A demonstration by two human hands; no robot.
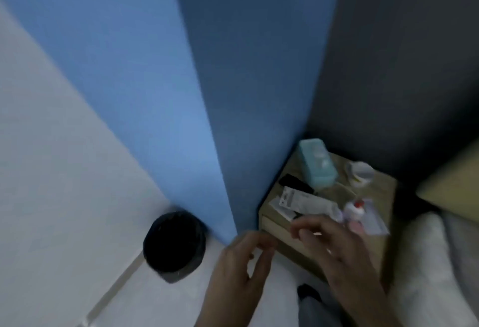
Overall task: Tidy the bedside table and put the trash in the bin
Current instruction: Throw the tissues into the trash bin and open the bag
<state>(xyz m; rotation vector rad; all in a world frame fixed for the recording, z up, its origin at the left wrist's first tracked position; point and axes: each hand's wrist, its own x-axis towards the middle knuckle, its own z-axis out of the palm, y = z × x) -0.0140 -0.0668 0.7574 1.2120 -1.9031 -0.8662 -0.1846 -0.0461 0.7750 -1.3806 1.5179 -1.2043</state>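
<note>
A small wooden bedside table (pixel 378 223) stands in the corner between the blue wall and a dark headboard. On it lie a teal tissue box (pixel 317 163), a black flat object (pixel 295 183), a white cup (pixel 361 172), white paper packaging (pixel 303 202) and a small bottle with a red cap (pixel 353 208) on crumpled wrappers. A black round bin (pixel 175 243) sits on the floor left of the table. My right hand (pixel 334 246) hovers over the table's front edge, fingers apart, holding nothing. My left hand (pixel 241 262) is lower left, fingers curled loosely, empty.
Blue wall (pixel 155 80) forms a protruding corner between bin and table. A bed with white bedding (pixel 425 262) and a yellowish pillow (pixel 456 186) lies to the right. White tiled floor (pixel 64 197) spreads to the left. The frame is motion-blurred.
</note>
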